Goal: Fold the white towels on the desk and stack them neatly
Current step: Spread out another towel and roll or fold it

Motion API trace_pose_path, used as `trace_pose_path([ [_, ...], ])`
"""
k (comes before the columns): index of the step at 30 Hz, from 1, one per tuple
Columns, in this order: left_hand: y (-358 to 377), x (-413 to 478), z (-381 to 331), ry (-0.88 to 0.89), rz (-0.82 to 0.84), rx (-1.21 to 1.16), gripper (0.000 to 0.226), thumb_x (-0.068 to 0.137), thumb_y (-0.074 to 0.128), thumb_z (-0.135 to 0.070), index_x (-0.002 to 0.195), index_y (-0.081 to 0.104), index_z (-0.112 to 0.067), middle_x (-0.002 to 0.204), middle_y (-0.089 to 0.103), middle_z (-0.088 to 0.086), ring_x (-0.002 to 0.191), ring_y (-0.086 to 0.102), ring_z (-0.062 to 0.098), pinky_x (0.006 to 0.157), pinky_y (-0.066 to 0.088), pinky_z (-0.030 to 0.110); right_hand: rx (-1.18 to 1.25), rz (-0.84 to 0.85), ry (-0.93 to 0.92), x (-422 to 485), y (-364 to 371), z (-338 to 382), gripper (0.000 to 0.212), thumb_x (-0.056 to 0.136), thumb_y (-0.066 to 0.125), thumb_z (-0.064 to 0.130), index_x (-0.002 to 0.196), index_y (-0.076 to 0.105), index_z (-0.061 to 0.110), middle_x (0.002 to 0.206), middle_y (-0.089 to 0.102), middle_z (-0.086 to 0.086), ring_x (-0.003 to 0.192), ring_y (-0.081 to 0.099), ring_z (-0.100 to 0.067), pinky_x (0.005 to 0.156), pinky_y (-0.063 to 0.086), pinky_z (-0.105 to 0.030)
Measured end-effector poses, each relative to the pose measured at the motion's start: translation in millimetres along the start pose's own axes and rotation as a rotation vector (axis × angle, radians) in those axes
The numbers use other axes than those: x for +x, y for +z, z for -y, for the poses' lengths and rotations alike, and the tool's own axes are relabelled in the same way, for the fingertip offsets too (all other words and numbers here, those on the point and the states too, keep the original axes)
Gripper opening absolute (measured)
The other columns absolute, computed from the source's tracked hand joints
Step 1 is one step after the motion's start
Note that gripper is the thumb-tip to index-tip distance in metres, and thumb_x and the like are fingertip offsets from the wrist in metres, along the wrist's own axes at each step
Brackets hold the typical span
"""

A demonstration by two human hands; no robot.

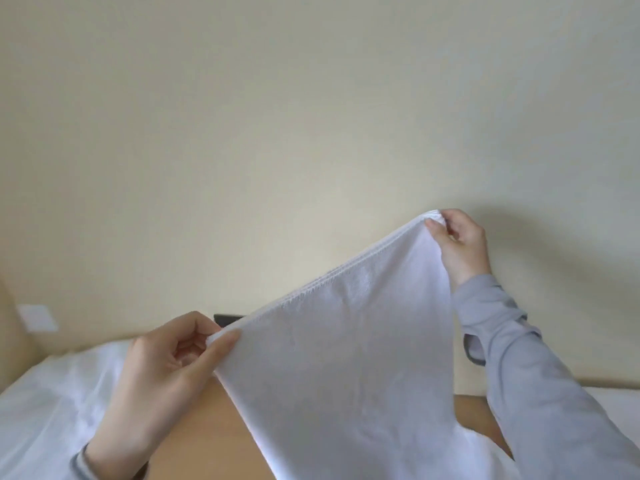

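Note:
A white towel (349, 348) hangs in the air in front of me, doubled so that its stitched edges run together along the top. My left hand (166, 372) pinches the lower left corner between thumb and fingers. My right hand (457, 244) pinches the upper right corner, held higher and farther away. The towel's top edge slopes up from left to right, and its lower part drops out of view toward the wooden desk (204, 441). More white towel fabric (59, 403) lies rumpled on the desk at the left.
A pale cream wall fills the upper view. A white wall plate (37, 317) sits low on the left. A small dark object (227, 319) peeks out behind the towel's edge. Another white surface (620, 398) shows at the far right.

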State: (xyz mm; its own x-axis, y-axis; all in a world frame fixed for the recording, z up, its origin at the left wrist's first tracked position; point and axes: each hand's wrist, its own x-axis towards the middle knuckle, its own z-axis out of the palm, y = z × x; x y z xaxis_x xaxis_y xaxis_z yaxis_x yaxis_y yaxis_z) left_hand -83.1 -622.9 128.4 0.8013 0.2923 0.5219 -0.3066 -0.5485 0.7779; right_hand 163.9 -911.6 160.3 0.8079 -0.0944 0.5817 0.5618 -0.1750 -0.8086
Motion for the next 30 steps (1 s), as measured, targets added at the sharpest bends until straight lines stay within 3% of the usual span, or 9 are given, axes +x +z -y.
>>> trace_pose_path([
  [7, -46, -73, 117, -0.401, 0.017, 0.118, 0.024, 0.079, 0.072, -0.015, 0.058, 0.059, -0.015, 0.062, 0.062, 0.012, 0.058, 0.056, 0.019, 0.056, 0.042, 0.026, -0.035, 0.290, 0.168, -81, 127, -66, 0.009, 0.085, 0.062, 0.010, 0.084, 0.060, 0.019, 0.075, 0.058, 0.010, 0.078, 0.051, -0.013, 0.073, 0.040, -0.022],
  [11, -75, -113, 163, -0.552, -0.002, 0.152, 0.029, 0.079, 0.072, -0.007, 0.054, 0.059, -0.014, 0.056, 0.061, 0.008, 0.053, 0.057, 0.014, 0.055, 0.044, 0.020, -0.068, 0.426, 0.233, -127, 200, -85, 0.005, 0.086, 0.062, 0.012, 0.086, 0.060, 0.016, 0.077, 0.059, 0.005, 0.073, 0.051, -0.012, 0.061, 0.038, -0.003],
  [14, -101, -139, 198, -0.687, -0.053, 0.106, 0.029, 0.078, 0.076, -0.015, 0.053, 0.060, -0.015, 0.054, 0.061, 0.005, 0.051, 0.057, 0.013, 0.056, 0.043, 0.016, -0.094, 0.522, 0.253, -161, 260, -93, 0.005, 0.087, 0.061, 0.014, 0.090, 0.063, 0.011, 0.080, 0.061, 0.000, 0.075, 0.052, -0.015, 0.061, 0.039, -0.008],
  [18, -125, -165, 230, -0.844, -0.054, 0.046, 0.027, 0.077, 0.074, -0.023, 0.054, 0.060, -0.016, 0.053, 0.062, 0.007, 0.054, 0.057, 0.017, 0.060, 0.041, 0.023, -0.138, 0.608, 0.260, -196, 319, -99, 0.007, 0.087, 0.059, 0.014, 0.091, 0.063, 0.010, 0.080, 0.060, 0.001, 0.076, 0.053, -0.015, 0.058, 0.035, 0.001],
  [21, -142, -190, 259, -0.967, -0.039, 0.019, 0.026, 0.071, 0.071, -0.028, 0.054, 0.059, -0.012, 0.054, 0.063, 0.008, 0.054, 0.056, 0.018, 0.062, 0.041, 0.028, -0.185, 0.691, 0.285, -231, 366, -108, 0.010, 0.087, 0.057, 0.012, 0.093, 0.064, 0.009, 0.079, 0.058, 0.003, 0.077, 0.053, -0.016, 0.059, 0.037, -0.008],
  [23, -147, -208, 279, -1.036, -0.012, 0.059, 0.028, 0.078, 0.074, -0.017, 0.055, 0.059, -0.010, 0.054, 0.064, 0.007, 0.053, 0.057, 0.018, 0.059, 0.043, 0.022, -0.233, 0.747, 0.291, -252, 391, -117, 0.011, 0.087, 0.056, 0.013, 0.093, 0.064, 0.009, 0.079, 0.059, 0.001, 0.078, 0.054, -0.019, 0.068, 0.040, -0.023],
  [25, -149, -221, 298, -1.089, 0.003, 0.124, 0.026, 0.081, 0.070, -0.011, 0.058, 0.060, -0.008, 0.055, 0.065, 0.005, 0.052, 0.058, 0.015, 0.056, 0.043, 0.016, -0.292, 0.817, 0.279, -272, 412, -126, 0.012, 0.088, 0.056, 0.015, 0.094, 0.063, 0.008, 0.080, 0.060, -0.002, 0.078, 0.054, -0.022, 0.071, 0.041, -0.028],
  [30, -142, -232, 336, -1.172, -0.012, 0.258, 0.023, 0.082, 0.068, -0.016, 0.061, 0.059, -0.012, 0.060, 0.064, 0.004, 0.061, 0.057, 0.020, 0.064, 0.044, 0.027, -0.360, 0.773, 0.249, -304, 443, -145, 0.010, 0.086, 0.058, 0.010, 0.091, 0.063, 0.003, 0.079, 0.059, -0.005, 0.075, 0.048, -0.018, 0.065, 0.029, -0.020],
])
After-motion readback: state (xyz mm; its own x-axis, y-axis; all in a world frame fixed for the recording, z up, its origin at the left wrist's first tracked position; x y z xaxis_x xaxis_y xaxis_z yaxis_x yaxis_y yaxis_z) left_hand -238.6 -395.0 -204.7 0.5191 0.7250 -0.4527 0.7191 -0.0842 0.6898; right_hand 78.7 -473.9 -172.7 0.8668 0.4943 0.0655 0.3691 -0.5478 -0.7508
